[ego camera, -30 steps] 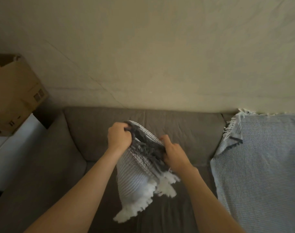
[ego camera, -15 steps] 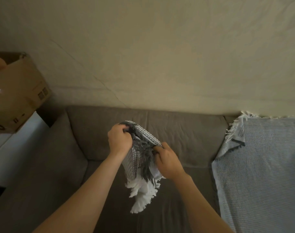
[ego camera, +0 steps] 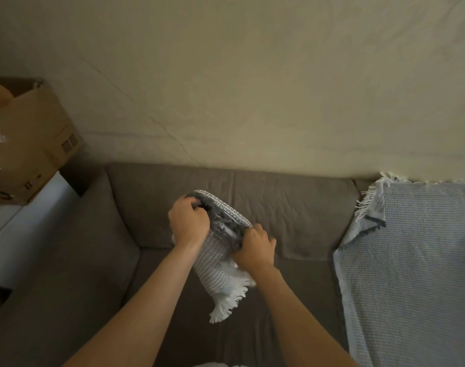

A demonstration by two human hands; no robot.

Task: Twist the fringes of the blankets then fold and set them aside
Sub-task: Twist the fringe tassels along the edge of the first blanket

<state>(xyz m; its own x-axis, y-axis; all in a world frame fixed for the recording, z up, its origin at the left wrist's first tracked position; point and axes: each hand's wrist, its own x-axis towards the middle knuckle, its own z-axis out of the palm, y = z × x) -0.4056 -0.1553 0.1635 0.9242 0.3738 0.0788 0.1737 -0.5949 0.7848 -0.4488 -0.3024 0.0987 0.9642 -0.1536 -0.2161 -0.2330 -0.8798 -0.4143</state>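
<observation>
A small grey-and-white woven blanket with dark fringe at its top and white fringe at its bottom hangs in the air above the sofa seat. My left hand grips its upper left end, fingers curled round the dark edge. My right hand grips the bunched dark fringe on the right side. The white fringe dangles below my right wrist. A larger light blue blanket with pale fringe lies spread over the right part of the sofa.
The grey sofa fills the lower view, its backrest against a beige wall. A cardboard box sits at the far left on a white surface beside the sofa arm.
My right hand moved right and down a little along the dark fringe. The blanket has bunched narrower than a second ago, and its white fringe hangs lower.
</observation>
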